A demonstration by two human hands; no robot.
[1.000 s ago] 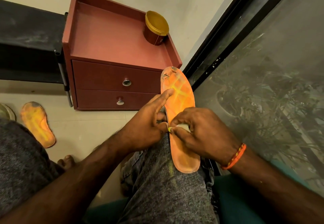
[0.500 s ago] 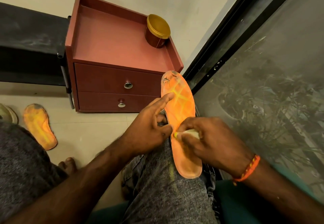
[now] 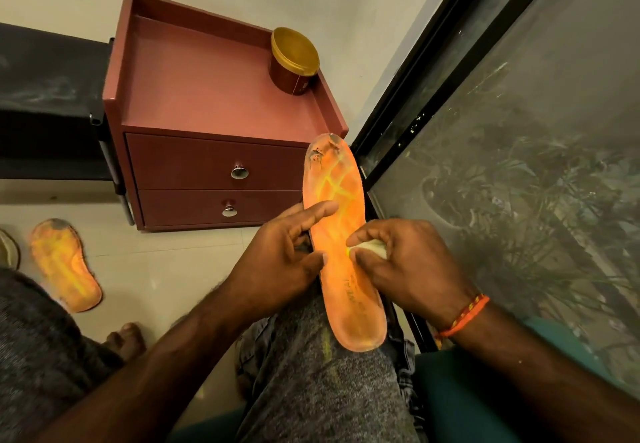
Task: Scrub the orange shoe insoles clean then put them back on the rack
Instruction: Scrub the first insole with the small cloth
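on the person's right thigh (image 3: 311,366) lies an orange insole (image 3: 341,234), steadied at its left edge by the left hand (image 3: 277,262)'s curled fingers while the right hand (image 3: 408,266) pinches a pale scrubber (image 3: 372,248) against it.

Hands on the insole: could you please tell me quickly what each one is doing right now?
Left hand: steadies the insole, thumb at its edge.
Right hand: pinches a pale scrubbing pad.
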